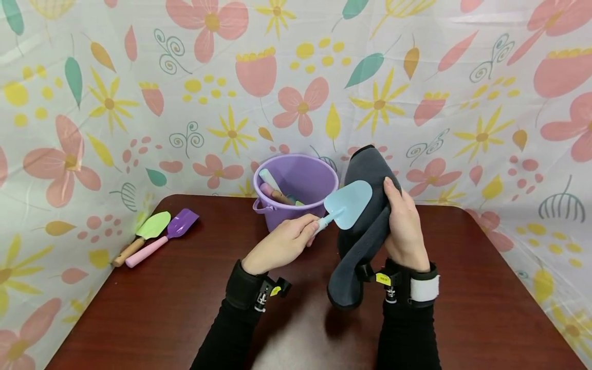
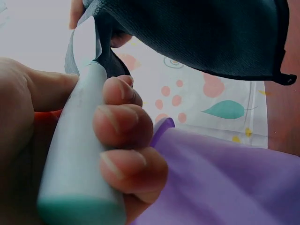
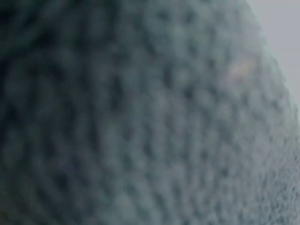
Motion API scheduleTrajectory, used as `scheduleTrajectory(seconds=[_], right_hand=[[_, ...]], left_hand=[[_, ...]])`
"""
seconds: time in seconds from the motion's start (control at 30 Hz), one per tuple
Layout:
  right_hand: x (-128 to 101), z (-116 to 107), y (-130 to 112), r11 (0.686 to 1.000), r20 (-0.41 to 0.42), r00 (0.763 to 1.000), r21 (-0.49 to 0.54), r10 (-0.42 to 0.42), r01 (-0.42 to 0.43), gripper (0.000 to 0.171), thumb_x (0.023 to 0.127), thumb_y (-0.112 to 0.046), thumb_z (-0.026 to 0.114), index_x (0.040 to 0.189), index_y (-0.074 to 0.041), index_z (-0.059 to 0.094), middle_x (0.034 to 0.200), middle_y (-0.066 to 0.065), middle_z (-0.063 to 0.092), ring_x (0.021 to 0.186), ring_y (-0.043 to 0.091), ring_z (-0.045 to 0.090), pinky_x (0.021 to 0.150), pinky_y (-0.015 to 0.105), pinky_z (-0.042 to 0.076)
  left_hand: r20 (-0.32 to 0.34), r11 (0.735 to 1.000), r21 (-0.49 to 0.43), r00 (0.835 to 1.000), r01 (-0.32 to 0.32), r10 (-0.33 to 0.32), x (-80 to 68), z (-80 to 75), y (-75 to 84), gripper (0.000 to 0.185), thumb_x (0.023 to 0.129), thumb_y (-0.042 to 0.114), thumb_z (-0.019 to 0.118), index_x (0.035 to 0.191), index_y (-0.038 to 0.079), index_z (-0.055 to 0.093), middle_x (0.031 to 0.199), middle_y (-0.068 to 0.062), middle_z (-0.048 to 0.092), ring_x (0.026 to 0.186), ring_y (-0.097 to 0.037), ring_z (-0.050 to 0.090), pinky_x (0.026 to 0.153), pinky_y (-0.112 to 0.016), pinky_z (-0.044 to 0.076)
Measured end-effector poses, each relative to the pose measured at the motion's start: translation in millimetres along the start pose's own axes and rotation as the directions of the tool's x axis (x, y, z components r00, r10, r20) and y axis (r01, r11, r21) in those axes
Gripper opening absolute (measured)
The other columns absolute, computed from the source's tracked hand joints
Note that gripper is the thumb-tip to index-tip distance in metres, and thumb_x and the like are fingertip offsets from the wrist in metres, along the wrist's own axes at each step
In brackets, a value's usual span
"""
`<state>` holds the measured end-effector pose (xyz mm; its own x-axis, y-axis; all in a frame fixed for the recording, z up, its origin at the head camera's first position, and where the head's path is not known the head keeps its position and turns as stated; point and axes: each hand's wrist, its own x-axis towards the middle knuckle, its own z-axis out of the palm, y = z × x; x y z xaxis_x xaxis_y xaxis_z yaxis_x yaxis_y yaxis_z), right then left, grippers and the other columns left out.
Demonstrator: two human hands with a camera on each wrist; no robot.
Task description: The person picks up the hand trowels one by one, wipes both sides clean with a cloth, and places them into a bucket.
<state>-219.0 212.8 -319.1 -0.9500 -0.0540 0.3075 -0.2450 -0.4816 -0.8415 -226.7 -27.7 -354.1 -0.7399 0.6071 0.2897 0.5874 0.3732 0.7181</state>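
Note:
My left hand [image 1: 284, 244] grips the pale handle of a light blue toy trowel [image 1: 348, 204], its blade lying flat against a dark grey cloth [image 1: 358, 241]. In the left wrist view the fingers [image 2: 123, 126] curl round the trowel handle [image 2: 77, 159] with the cloth [image 2: 197, 33] above. My right hand [image 1: 404, 226] holds the cloth upright from its right side, thumb on the front. The cloth [image 3: 140, 117] fills the whole right wrist view, blurred.
A purple bucket [image 1: 296, 187] with several toy tools inside stands behind the hands on the dark red table [image 1: 185, 308]. A green trowel [image 1: 143, 234] and a purple shovel [image 1: 164, 237] lie at the table's left. Flowered sheeting surrounds the table.

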Motion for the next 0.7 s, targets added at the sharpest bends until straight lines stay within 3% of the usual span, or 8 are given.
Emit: scheduleTrajectory(seconds=[0.37, 0.7], right_hand=[[-3.6, -6.0, -4.6, 0.997, 0.04, 0.999, 0.076, -0.03, 0.027, 0.046, 0.105, -0.027, 0.044, 0.136, 0.007, 0.041, 0.109, 0.015, 0.06, 0.094, 0.022, 0.066, 0.083, 0.031, 0.053], [-3.6, -5.0, -2.9, 1.0, 0.0, 1.0, -0.01, -0.01, 0.01, 0.043, 0.104, -0.029, 0.047, 0.13, 0.005, 0.047, 0.104, 0.012, 0.06, 0.088, 0.02, 0.065, 0.079, 0.029, 0.053]], left_hand=[[-0.002, 1.0, -0.001, 1.0, 0.017, -0.017, -1.5, -0.6, -2.5, 0.022, 0.108, 0.023, 0.039, 0.097, 0.01, 0.053, 0.077, 0.0, 0.051, 0.062, -0.011, 0.041, 0.062, -0.027, 0.037], [-0.042, 1.0, 0.005, 0.999, 0.004, -0.004, -1.7, -3.0, -0.8, 0.024, 0.108, 0.026, 0.039, 0.094, 0.012, 0.054, 0.075, 0.004, 0.05, 0.062, -0.011, 0.042, 0.062, -0.028, 0.038]])
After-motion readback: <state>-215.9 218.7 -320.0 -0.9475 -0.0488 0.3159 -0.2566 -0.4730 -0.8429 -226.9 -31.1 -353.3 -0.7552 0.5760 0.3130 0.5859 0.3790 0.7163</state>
